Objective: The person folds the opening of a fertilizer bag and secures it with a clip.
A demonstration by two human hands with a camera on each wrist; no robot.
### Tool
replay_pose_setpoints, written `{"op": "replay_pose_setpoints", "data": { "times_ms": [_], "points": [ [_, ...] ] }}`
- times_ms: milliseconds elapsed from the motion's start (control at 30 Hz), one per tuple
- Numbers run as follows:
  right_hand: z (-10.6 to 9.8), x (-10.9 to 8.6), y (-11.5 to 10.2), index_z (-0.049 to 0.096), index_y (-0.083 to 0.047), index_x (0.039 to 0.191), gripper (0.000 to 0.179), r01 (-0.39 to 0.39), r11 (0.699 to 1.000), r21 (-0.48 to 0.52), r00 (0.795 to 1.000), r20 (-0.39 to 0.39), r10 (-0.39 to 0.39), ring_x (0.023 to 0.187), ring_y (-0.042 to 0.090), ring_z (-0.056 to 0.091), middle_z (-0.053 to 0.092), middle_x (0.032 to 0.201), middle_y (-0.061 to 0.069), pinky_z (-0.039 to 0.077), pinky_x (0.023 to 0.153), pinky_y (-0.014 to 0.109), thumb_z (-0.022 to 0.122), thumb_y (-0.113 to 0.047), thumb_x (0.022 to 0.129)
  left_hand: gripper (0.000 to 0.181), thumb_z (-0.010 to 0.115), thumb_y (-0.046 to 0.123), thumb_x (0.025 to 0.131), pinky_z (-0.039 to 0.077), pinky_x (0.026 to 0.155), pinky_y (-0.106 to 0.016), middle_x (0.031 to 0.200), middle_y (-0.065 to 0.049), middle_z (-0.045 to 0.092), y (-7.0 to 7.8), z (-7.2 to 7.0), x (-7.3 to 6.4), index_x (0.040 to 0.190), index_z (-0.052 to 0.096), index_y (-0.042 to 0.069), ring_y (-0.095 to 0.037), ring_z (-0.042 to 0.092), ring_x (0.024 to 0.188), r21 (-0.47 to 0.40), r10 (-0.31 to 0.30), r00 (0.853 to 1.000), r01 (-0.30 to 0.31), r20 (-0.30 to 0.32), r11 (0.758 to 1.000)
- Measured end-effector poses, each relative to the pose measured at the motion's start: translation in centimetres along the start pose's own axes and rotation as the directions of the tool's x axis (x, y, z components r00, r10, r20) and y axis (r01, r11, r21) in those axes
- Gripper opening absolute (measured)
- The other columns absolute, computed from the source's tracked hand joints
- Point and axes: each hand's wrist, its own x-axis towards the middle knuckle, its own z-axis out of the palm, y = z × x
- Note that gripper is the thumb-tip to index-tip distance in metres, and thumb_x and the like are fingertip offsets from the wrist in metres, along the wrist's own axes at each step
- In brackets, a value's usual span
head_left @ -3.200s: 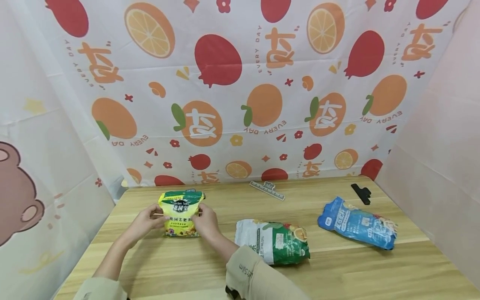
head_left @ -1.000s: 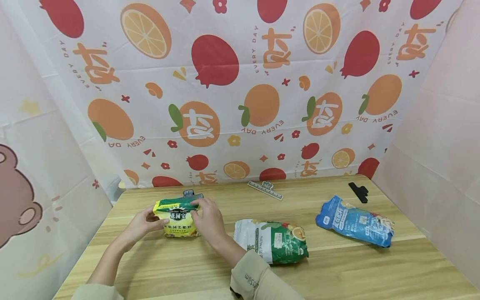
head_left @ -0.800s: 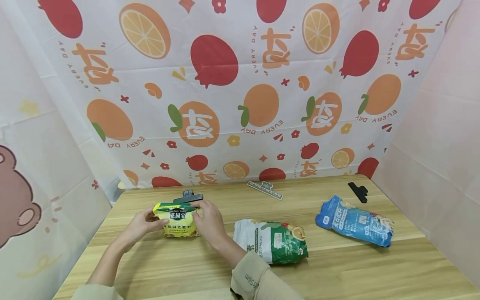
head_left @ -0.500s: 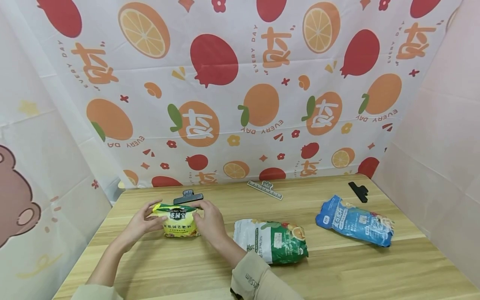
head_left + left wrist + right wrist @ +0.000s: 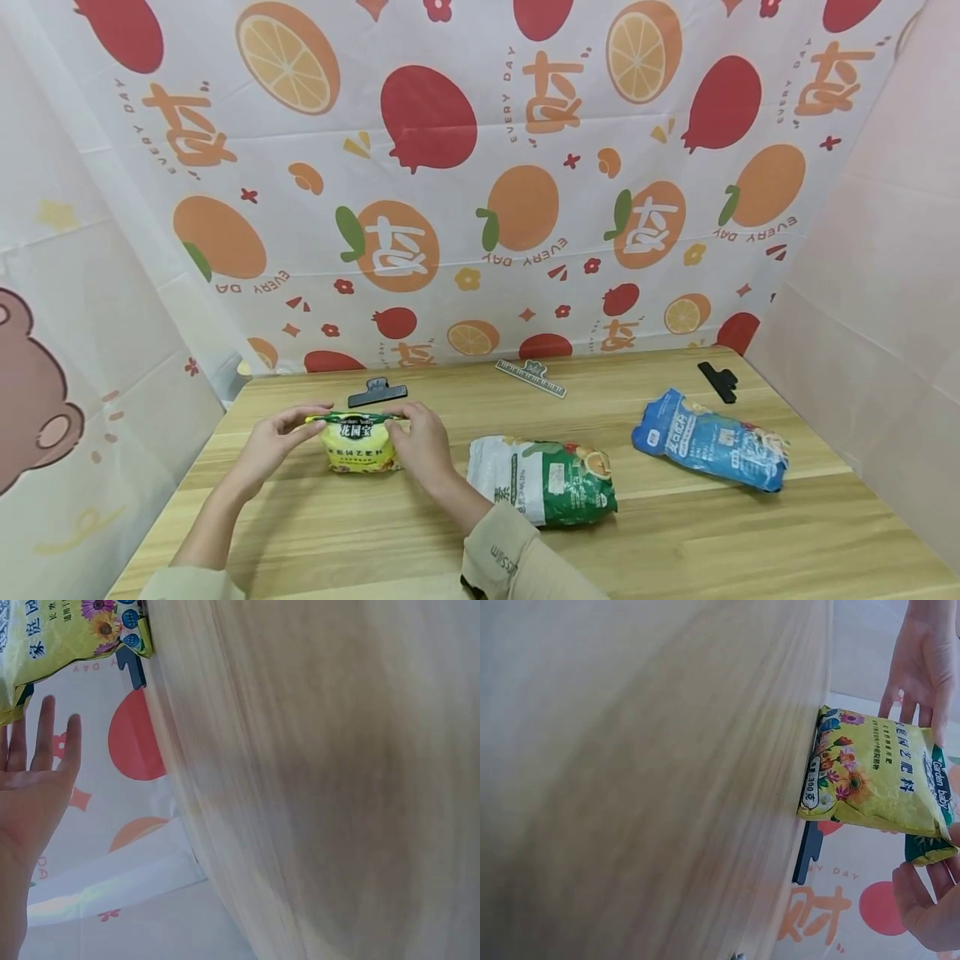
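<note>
A yellow and green fertilizer bag stands upright on the left of the table in the head view, its green top folded backward. My left hand holds the fold at its left corner, thumb in front. In the left wrist view that hand has its visible fingers stretched out near the bag. At the right corner, my right hand pinches the fold between thumb and fingers. The right wrist view shows the green flap turned behind the bag. Just beyond lies a black sealing clip.
To the right lie a green and white bag and a blue bag on the wooden table. A clear clip and another black clip lie toward the back. Behind hangs a fruit-print curtain.
The fertilizer bag's top has gone from upright to folded back, making the bag shorter and uncovering the black clip behind it. My left hand has shifted up to the fold's corner.
</note>
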Motion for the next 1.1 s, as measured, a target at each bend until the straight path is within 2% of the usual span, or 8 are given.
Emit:
{"op": "replay_pose_setpoints", "data": {
  "times_ms": [133,267,433,667,833,967,1100],
  "points": [
    [0.0,0.0,-0.1,0.07,-0.015,0.095,0.011,-0.008,1.0,0.014,1.0,-0.015,0.008,0.096,0.01,0.056,0.063,0.099,-0.007,0.045,0.083,0.031,0.065,-0.016,0.086,0.034,0.055,0.022,0.094,0.042,0.08,-0.015,0.124,-0.006,0.056,-0.2,-0.1,0.0,0.117,0.058,-0.003,0.008,0.044,0.105,-0.013,0.02,1.0,-0.02,-0.005,1.0],
    [0.0,0.1,0.0,0.071,-0.016,0.092,0.009,-0.007,1.0,0.03,0.999,-0.033,0.008,0.096,0.01,0.057,0.063,0.097,-0.009,0.046,0.082,0.03,0.067,-0.015,0.085,0.036,0.056,0.027,0.093,0.042,0.08,-0.016,0.119,-0.005,0.059,-0.2,-0.2,0.0,0.116,0.06,-0.001,0.007,0.047,0.103,0.015,-0.013,1.0,0.013,-0.023,1.0],
    [0.0,0.2,0.2,0.073,-0.015,0.089,0.007,0.004,0.999,0.041,0.999,-0.054,-0.002,0.087,0.005,0.058,0.065,0.091,-0.01,0.047,0.074,0.023,0.068,-0.013,0.084,0.037,0.057,0.029,0.092,0.042,0.079,-0.017,0.114,0.0,0.062,-0.3,-0.2,0.0,0.115,0.062,0.0,0.007,0.048,0.099,0.032,-0.051,0.998,0.052,-0.032,0.998],
    [0.0,0.1,0.1,0.075,-0.015,0.083,0.005,-0.028,1.0,0.002,0.998,-0.056,0.028,0.063,0.0,0.055,0.068,0.082,-0.007,0.045,0.058,0.018,0.071,-0.015,0.08,0.028,0.055,0.02,0.093,0.042,0.079,-0.016,0.111,-0.005,0.063,-0.8,-0.3,0.0,0.104,0.064,-0.005,0.002,0.053,0.098,-0.033,0.003,1.0,-0.003,0.002,0.999],
    [-0.1,0.0,-0.2,0.075,-0.016,0.081,0.004,-0.036,0.999,-0.038,0.998,-0.062,0.033,0.059,-0.002,0.052,0.068,0.082,-0.007,0.041,0.052,0.017,0.071,-0.017,0.079,0.029,0.057,0.022,0.093,0.044,0.078,-0.018,0.107,-0.005,0.064,-0.5,-0.1,-0.1,0.104,0.063,-0.004,0.0,0.054,0.094,-0.017,0.006,1.0,-0.006,-0.012,1.0],
    [-0.2,-0.1,-0.2,0.075,-0.015,0.083,0.005,-0.008,0.997,-0.079,0.998,-0.06,0.003,0.066,0.0,0.056,0.068,0.084,-0.008,0.042,0.054,0.018,0.071,-0.017,0.081,0.034,0.058,0.027,0.092,0.046,0.079,-0.026,0.11,-0.009,0.062,0.1,0.2,-0.2,0.11,0.063,-0.001,-0.01,0.055,0.098,0.068,-0.027,0.999,0.03,-0.041,0.997],
    [-0.1,-0.3,-0.3,0.073,-0.015,0.085,0.005,0.024,0.994,-0.106,0.998,-0.056,-0.03,0.08,0.004,0.059,0.067,0.086,-0.008,0.047,0.066,0.021,0.069,-0.016,0.083,0.034,0.062,0.03,0.089,0.04,0.087,-0.049,0.116,-0.015,0.059,1.0,0.5,0.1,0.109,0.064,0.003,-0.029,0.048,0.11,0.152,-0.026,0.999,0.032,-0.043,0.988]
  ]
}}
